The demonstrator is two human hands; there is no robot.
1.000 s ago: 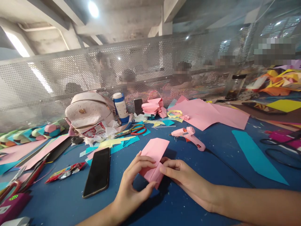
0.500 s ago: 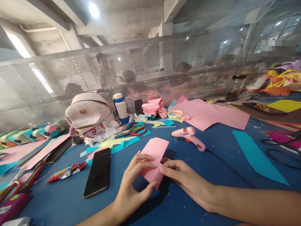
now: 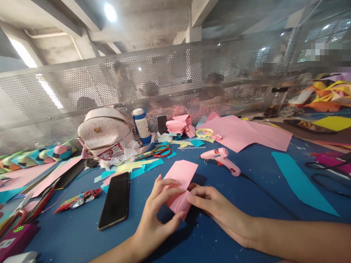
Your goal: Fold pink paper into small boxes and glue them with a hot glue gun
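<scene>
A folded piece of pink paper (image 3: 184, 173) is held above the blue table (image 3: 219, 237), tilted, its upper part a flat panel and its lower part folded over. My left hand (image 3: 156, 212) grips its left side, fingers across the front and thumb at the bottom corner. On the right edge, my right hand (image 3: 216, 204) pinches the fold between thumb and fingers. Beyond my right hand lies a pink glue gun (image 3: 221, 157) with a black cord. A black phone (image 3: 115, 199) rests left of my left hand.
Behind stand a pale backpack (image 3: 105, 126), a bottle (image 3: 142, 126) and a perforated metal screen (image 3: 170, 65), with people beyond. Scissors (image 3: 161, 150) lie among paper scraps. Large pink sheets (image 3: 236, 129) and a blue strip (image 3: 301, 182) are right; a red wrapper (image 3: 78, 201) is left.
</scene>
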